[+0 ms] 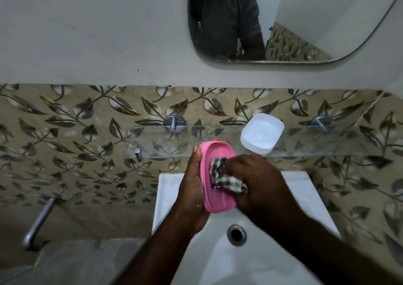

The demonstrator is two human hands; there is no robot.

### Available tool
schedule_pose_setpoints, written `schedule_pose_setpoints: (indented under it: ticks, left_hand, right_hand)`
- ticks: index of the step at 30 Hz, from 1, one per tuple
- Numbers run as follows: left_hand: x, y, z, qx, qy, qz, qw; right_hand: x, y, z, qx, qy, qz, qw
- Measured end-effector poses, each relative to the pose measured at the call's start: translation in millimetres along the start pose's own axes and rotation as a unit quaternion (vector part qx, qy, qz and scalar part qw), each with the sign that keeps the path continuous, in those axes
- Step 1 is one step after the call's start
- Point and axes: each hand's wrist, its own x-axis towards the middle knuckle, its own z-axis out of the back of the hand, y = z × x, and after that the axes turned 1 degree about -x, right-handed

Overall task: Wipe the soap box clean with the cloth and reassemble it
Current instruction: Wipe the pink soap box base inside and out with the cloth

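The left hand (192, 188) is cupped round the pink soap box half (218, 151). Its thumb lies straight up the left rim and its palm wraps the lower left edge, so the hand is clamped on the piece and holds it clear above the basin (301, 188), over the basin's back edge. The open hollow of the pink half faces up towards the camera.

The right hand (255, 182) has its fingers curled down round a bunched black-and-white checked cloth (231, 183), gripping it tightly. It presses the wad into the hollow of the pink half, from the right side. Part of the cloth sticks out past the fingertips towards the middle of the hollow. The two hands sit close together, meeting at the pink piece, and both forearms reach in across the basin from its near side.

Beyond the basin's back edge, a glass shelf (316, 145) runs along the leaf-patterned wall tiles (65, 132). The white soap box half (261, 133) lies on it, hollow side up, above the basin's right part and apart from both hands.

In the basin's bowl, below the hands, is the round metal drain (236, 234). Well to the left of the basin a chrome tap (41, 221) juts from the wall. High above the basin hangs a mirror (327, 12).
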Motion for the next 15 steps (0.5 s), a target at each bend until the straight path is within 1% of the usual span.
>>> schedule_pose_setpoints:
  ticks: [2,3,4,5,6,8,10,12,15]
  left_hand:
    - [1.6,-1.0,6.8,-0.001,-0.023,-0.005,1.0]
    - [2.5,-1.5,7.8,0.006,-0.02,0.002,1.0]
    - [1.3,-1.4,5.6,0.01,-0.018,0.01,1.0]
    - [0.1,-0.1,2.8,0.018,-0.012,0.017,1.0]
    - [0.1,1.6,-0.7,0.032,-0.006,0.017,0.999]
    - [-0.1,3.3,-8.2,0.041,0.01,0.008,0.999]
    - [0.5,2.8,-10.3,0.036,0.013,-0.004,0.999]
    - [1.7,0.1,-5.5,0.036,0.002,-0.006,0.999]
    - [1.9,4.3,5.6,0.04,-0.027,0.016,0.999]
  right_hand:
    - [-14.2,3.2,-6.3,0.094,0.044,-0.013,0.994]
    - [-15.6,0.3,-6.0,0.136,0.05,-0.033,0.989]
    - [-13.8,-3.7,-3.9,0.163,0.045,-0.055,0.984]
    - [-9.9,-7.3,-0.8,0.167,0.028,-0.068,0.983]
    - [-3.3,-9.4,4.1,0.132,-0.001,-0.072,0.989]
    - [8.7,-10.8,11.1,0.03,-0.054,-0.05,0.997]
    - [9.0,-12.1,3.8,-0.023,-0.055,-0.039,0.997]
    - [-6.3,-9.4,-14.0,-0.01,-0.033,-0.05,0.998]
    - [-30.8,-4.0,-30.7,0.022,-0.033,-0.048,0.998]
